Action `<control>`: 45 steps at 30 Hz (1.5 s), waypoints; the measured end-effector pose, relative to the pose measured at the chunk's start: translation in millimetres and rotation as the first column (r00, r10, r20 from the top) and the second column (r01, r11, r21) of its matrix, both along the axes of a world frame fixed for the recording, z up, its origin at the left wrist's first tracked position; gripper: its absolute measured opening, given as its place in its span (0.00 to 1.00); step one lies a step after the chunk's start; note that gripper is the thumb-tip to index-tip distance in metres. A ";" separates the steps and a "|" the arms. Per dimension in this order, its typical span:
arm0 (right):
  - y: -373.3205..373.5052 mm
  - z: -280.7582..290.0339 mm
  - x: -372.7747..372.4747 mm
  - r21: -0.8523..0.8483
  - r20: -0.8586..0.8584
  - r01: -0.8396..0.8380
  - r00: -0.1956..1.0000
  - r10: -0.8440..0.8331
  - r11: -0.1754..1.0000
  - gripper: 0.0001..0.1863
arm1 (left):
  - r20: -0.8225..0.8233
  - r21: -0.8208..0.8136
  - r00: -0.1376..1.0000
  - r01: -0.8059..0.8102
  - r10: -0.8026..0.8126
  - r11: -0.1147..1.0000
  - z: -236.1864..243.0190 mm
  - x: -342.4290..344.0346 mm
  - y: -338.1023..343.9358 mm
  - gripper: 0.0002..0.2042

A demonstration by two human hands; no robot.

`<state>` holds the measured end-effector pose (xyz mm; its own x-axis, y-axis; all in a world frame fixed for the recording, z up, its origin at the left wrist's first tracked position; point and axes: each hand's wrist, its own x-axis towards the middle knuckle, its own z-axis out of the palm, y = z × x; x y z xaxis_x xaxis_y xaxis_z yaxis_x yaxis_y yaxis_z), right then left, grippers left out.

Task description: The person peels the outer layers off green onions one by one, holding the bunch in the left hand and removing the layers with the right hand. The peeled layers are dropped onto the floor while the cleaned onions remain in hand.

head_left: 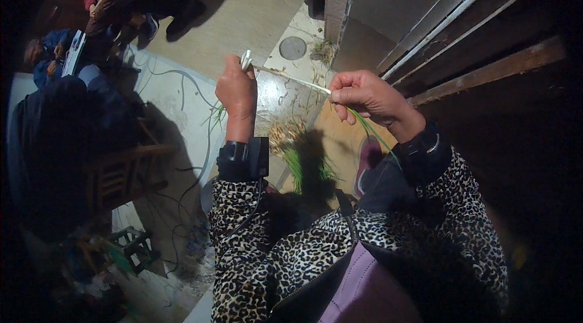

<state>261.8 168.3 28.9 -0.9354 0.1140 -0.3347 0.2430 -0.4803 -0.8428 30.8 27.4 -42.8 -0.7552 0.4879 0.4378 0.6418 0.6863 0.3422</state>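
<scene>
My left hand (237, 93) is closed around a small bunch of scallions, whose white ends (245, 60) poke out above the fist. Some of their thin green leaves (217, 115) hang below it. Between the fingertips of my right hand (375, 99) is a single scallion (311, 85). Its white stalk points toward the left fist, and its green leaves trail down past my right wrist. A thin brownish strand spans the gap from the stalk to the left hand. On the floor beneath lies a pile of unpeeled scallions (286, 136), roots away from me.
Scraps of peel (297, 95) litter the pale floor near a round drain cover (293, 48). Wooden boards (486, 74) lean at the right. A wooden chair (130, 171), a green stool (130, 249) and loose cables (176, 201) are on the left. Other people sit at the upper left.
</scene>
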 end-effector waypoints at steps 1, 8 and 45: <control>0.5 -1.5 -0.2 0.003 0.002 -0.001 1.000 0.001 1.000 0.07 | 0.004 0.000 1.000 0.000 0.000 1.000 -2.5 -0.4 -0.4 0.09; 6.3 -5.4 2.7 -0.006 -0.003 -0.006 1.000 0.006 1.000 0.07 | 0.085 0.220 0.985 0.125 -0.147 0.967 -11.5 -13.3 -3.9 0.09; 31.1 -17.1 -4.1 0.208 -0.071 0.075 0.996 -0.061 0.975 0.09 | 0.756 0.476 0.387 0.229 -0.529 0.849 43.5 23.0 -5.3 0.09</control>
